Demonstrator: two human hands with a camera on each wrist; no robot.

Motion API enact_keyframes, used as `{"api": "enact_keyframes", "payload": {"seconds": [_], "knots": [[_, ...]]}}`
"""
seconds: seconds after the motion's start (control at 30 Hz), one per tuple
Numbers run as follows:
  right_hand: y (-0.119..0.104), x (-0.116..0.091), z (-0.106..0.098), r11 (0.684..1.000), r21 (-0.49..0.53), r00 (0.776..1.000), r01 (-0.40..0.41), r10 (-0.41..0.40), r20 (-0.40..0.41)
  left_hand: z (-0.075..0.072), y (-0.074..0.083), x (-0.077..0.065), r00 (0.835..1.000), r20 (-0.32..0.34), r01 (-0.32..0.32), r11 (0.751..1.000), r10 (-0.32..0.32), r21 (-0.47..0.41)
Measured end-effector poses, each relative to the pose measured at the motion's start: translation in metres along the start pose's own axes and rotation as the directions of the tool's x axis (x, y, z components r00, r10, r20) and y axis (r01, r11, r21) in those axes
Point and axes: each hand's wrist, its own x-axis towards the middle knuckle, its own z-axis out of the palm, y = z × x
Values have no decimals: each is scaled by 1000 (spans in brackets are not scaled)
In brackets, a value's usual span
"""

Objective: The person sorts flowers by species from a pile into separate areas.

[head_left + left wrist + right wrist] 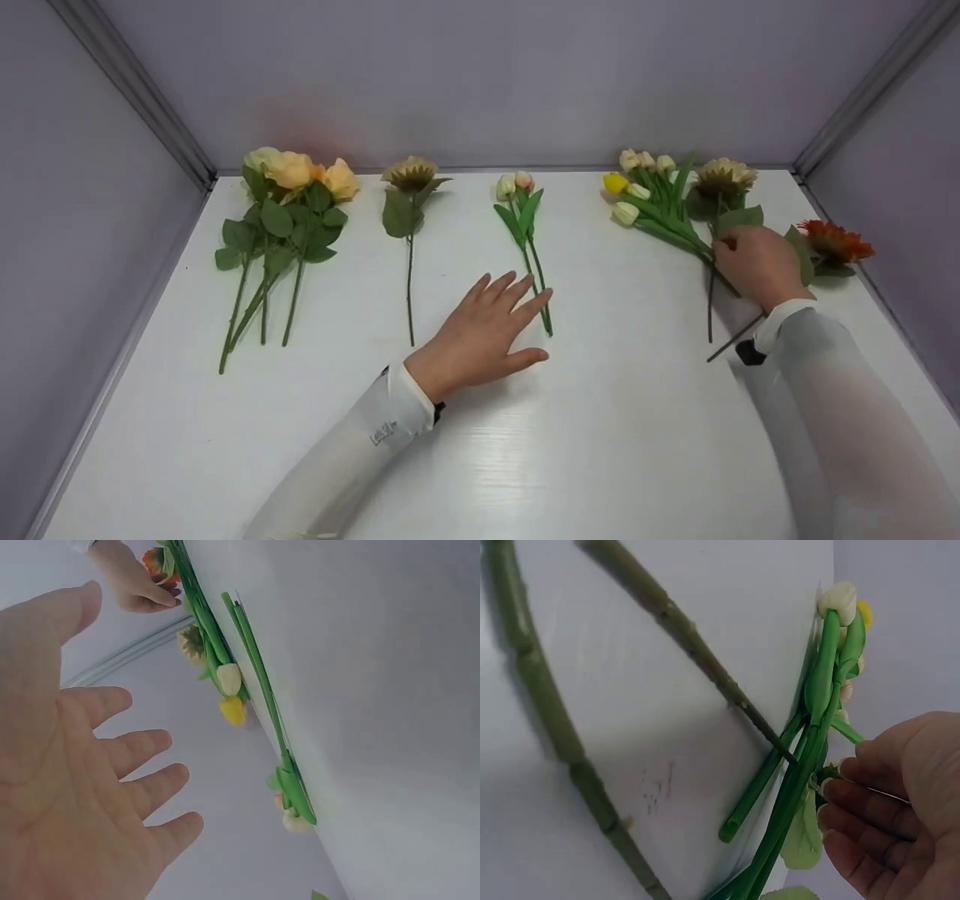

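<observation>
My right hand curls its fingers and thumb at the stem of a pale sunflower, close over the tabletop. In the right wrist view its fingertips meet that stem, beside a bunch of tulips with white heads and one yellow. Right of this hand lies an orange flower, its stem end showing below the wrist. My left hand is spread palm down with straight fingers, near the stems of two pale tulips. Nothing is in its palm.
Another pale sunflower lies left of centre with its stem toward me. Several peach and cream roses lie at the far left. The white table is bounded by grey-violet walls with metal corner posts.
</observation>
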Motion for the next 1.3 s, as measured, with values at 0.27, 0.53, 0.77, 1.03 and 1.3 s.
{"api": "enact_keyframes", "payload": {"seconds": [0.27, 0.53, 0.77, 1.03, 1.3], "knots": [[3, 0, 4, 999, -49, 999, 21, -19, 41, 9, 6, -6, 999, 24, -34, 999, 35, -35], [6, -3, 9, 998, -58, 999, 37, -37, 7, 10, 3, -7, 998, 57, -18, 997, 23, -74], [5, -6, 11, 997, -49, 998, 51, -52, -32, 10, 2, -7, 998, 64, -19, 995, 25, -101], [-2, -12, 0, 1000, 15, 1000, 6, -6, -25, 9, 1, -5, 999, 34, -15, 987, 20, -158], [-29, -18, -6, 921, 341, 971, -187, 121, 207, 7, 3, -3, 990, -128, 12, 932, -63, -363]]}}
